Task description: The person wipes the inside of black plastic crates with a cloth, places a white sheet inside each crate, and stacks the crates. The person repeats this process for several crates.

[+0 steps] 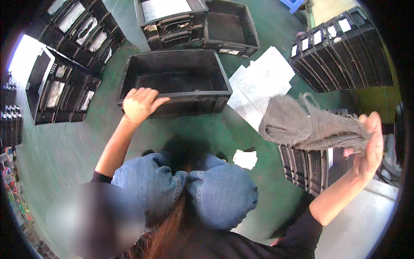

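Observation:
A black plastic crate (207, 97) sits on the green floor in front of my knees, its inside bare as far as I can see. Over its near rim, toward the left corner, my left hand (140, 105) is hooked with the fingers wrapped on the edge. Raised out to the right, my right hand (371, 144) grips one end of a frayed grey cloth (297, 123). The cloth hangs bunched and folded toward the middle, above some crates. Part of the right hand's grip is hidden by the cloth.
White paper sheets (261, 80) lie right of the crate, and a small stack of white cards (245, 159) near my right knee. Stacked black crates stand at the left (64, 88), far side (174, 32) and right (345, 56). Another open crate (230, 28) is at the back.

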The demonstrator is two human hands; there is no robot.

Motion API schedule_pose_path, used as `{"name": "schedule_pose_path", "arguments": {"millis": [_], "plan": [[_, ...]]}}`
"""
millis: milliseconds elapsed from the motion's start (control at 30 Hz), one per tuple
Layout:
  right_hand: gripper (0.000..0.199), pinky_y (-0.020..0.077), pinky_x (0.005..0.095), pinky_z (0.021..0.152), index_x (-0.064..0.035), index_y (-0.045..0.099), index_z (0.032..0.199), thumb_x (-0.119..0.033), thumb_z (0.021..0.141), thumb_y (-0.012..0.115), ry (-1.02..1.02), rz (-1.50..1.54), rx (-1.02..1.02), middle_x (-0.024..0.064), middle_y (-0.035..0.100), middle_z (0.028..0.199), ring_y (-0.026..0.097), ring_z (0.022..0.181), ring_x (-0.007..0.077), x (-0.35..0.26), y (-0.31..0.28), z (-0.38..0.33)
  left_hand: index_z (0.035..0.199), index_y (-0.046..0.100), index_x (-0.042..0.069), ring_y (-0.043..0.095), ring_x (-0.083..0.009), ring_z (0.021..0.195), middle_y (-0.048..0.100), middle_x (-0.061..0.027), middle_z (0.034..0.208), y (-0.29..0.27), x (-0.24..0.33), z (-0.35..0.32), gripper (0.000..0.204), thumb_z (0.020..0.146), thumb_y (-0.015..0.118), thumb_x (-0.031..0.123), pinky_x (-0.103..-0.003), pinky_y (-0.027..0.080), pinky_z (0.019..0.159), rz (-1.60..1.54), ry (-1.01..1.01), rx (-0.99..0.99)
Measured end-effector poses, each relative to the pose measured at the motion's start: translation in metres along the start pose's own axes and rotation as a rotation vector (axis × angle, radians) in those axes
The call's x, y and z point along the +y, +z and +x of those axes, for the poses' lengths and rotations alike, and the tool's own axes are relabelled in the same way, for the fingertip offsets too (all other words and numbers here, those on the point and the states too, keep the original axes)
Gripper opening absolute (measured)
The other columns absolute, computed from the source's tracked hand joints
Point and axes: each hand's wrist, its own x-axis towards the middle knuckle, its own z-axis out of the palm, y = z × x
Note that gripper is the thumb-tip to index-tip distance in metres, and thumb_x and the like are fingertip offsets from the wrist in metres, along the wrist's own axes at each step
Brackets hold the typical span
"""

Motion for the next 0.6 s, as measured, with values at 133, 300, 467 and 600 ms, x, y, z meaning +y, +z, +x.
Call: {"name": "schedule_pose_path", "arguments": {"millis": [133, 300, 467, 600], "plan": [[0.07, 0.0465, 0.0183, 0.061, 0.0075, 0.026, 0.139, -0.036, 0.092, 0.054, -0.123, 0.09, 0.28, 0.0203, 0.046, 0.13, 0.057, 0.097, 0.0181, -0.006, 0.022, 0.048, 0.068, 0.054, 0.016, 0.053, -0.0175, 0.062, 0.05, -0.0002, 0.064, 0.03, 0.039, -0.026, 0.032, 0.076, 0.067, 0.044, -0.031, 0.036, 0.056, -0.118, -0.05, -0.121], [0.037, 0.0459, 0.0237, 0.07, 0.0006, 0.046, 0.115, -0.029, 0.093, 0.053, -0.095, 0.037, -0.014, 0.0089, 0.053, 0.106, 0.054, 0.087, 0.0158, 0.04, 0.071, 0.132, 0.081, 0.063, 0.013, 0.057, -0.0214, 0.081, 0.059, -0.0025, 0.083, 0.058, 0.091, -0.052, 0.022, 0.081, 0.066, 0.035, -0.036, 0.041, 0.071, -0.323, -0.083, -0.322], [0.025, 0.0456, 0.0301, 0.077, -0.002, 0.058, 0.105, -0.022, 0.089, 0.06, 0.124, -0.56, -0.351, 0.0041, 0.059, 0.092, 0.056, 0.086, 0.0145, 0.208, 0.137, 0.165, 0.096, 0.063, 0.012, 0.054, -0.0254, 0.101, 0.059, -0.0068, 0.105, 0.054, 0.039, -0.061, 0.014, 0.086, 0.059, 0.021, -0.038, 0.041, 0.081, -0.391, -0.307, -0.133], [0.054, 0.0471, 0.0406, 0.085, -0.0038, 0.047, 0.127, -0.022, 0.081, 0.069, 0.192, -0.847, -0.336, 0.0214, 0.054, 0.114, 0.055, 0.103, 0.0315, 0.339, 0.244, 0.141, 0.124, 0.046, 0.004, 0.047, -0.0361, 0.113, 0.048, -0.0154, 0.126, 0.068, -0.025, -0.05, 0.039, 0.095, 0.048, 0.03, -0.045, 0.039, 0.096, -0.382, -0.752, -0.188]]}}
